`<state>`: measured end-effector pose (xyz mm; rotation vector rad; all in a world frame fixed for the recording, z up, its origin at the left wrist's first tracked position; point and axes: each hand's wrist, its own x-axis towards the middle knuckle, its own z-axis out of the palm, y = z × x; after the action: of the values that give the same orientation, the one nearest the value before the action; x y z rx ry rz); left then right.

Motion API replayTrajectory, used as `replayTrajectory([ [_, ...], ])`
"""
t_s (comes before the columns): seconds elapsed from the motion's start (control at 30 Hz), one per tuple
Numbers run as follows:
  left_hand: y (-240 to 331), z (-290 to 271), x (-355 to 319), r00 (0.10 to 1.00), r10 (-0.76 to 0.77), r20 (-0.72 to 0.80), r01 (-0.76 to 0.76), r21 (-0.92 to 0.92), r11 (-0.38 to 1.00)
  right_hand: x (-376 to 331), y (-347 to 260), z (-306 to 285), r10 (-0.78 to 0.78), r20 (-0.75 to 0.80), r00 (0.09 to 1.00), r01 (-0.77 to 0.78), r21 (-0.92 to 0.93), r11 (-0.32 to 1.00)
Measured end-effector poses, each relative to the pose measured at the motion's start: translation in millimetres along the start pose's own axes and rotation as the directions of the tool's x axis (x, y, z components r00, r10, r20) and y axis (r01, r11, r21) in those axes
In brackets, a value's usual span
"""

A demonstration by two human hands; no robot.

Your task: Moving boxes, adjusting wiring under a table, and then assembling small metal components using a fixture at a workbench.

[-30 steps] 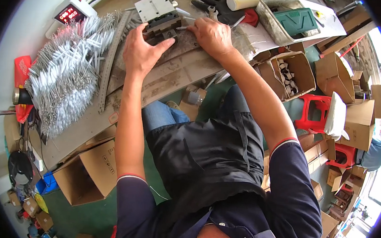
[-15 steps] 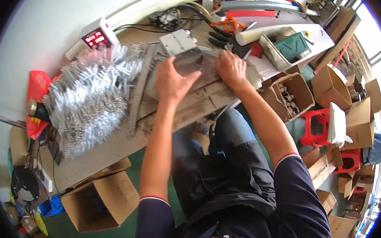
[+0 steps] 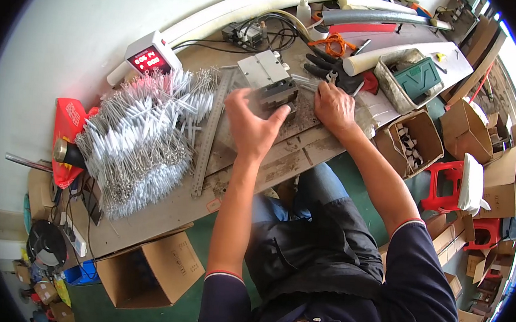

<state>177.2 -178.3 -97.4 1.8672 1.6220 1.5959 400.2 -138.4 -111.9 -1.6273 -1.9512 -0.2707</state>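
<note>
A metal fixture with a flat grey top plate (image 3: 264, 69) stands on the bench, and a dark steel block (image 3: 279, 93) is at its front. My left hand (image 3: 253, 125) is just in front of the block, thumb and fingers spread apart and slightly blurred, with nothing between them. To the right of the fixture, my right hand (image 3: 334, 109) rests low over the worn board with its fingers curled. Thin metal rods (image 3: 304, 81) run from the fixture side toward its fingertips; what the fingers hold is hidden.
A large heap of white tubes with wire ends (image 3: 145, 141) covers the left bench, beside a metal ruler (image 3: 213, 134). Behind are a red-digit counter (image 3: 152, 55), cables, black gloves (image 3: 336, 71) and a green box in a tray (image 3: 416, 79). Cartons (image 3: 149, 267) stand below.
The whole view has shifted, so everything sits lower and further right. The steel block shows more sharply now. Both hands keep nearly the same places beside the fixture.
</note>
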Motion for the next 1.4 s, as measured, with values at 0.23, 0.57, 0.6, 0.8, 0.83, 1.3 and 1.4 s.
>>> replayTrajectory([
  [0.23, -5, 1, -1, 0.92, -0.251, -0.301, 0.135, -0.358, 0.924, -5, 3, -5, 0.016, 0.01, 1.0, -0.017, 0.059, 0.998],
  [0.57, -18, 10, 11, 0.914, -0.137, -0.382, 0.019, -0.298, 0.954, 4, 18, 14, -0.053, -0.107, 0.993, 0.056, 0.024, 0.998],
  [0.6, -18, 10, 12, 0.915, -0.188, -0.358, 0.063, -0.335, 0.94, 5, 15, 10, -0.055, -0.101, 0.993, 0.056, 0.014, 0.998],
  [0.8, -21, 10, 5, 0.933, -0.048, -0.357, -0.047, -0.251, 0.967, -2, 6, 8, -0.02, 0.007, 1.0, 0.02, -0.076, 0.997],
  [0.83, -20, 10, 4, 0.932, -0.053, -0.359, -0.042, -0.252, 0.967, -2, 5, 8, -0.023, 0.012, 1.0, 0.024, -0.078, 0.997],
  [1.3, -16, 9, 2, 0.947, -0.23, -0.223, 0.165, -0.277, 0.947, 1, 8, 13, -0.122, -0.132, 0.984, 0.118, -0.032, 0.992],
  [1.4, -14, 6, -4, 0.96, -0.219, -0.172, 0.173, -0.248, 0.953, -2, 5, 4, -0.077, -0.102, 0.992, 0.078, 0.004, 0.997],
])
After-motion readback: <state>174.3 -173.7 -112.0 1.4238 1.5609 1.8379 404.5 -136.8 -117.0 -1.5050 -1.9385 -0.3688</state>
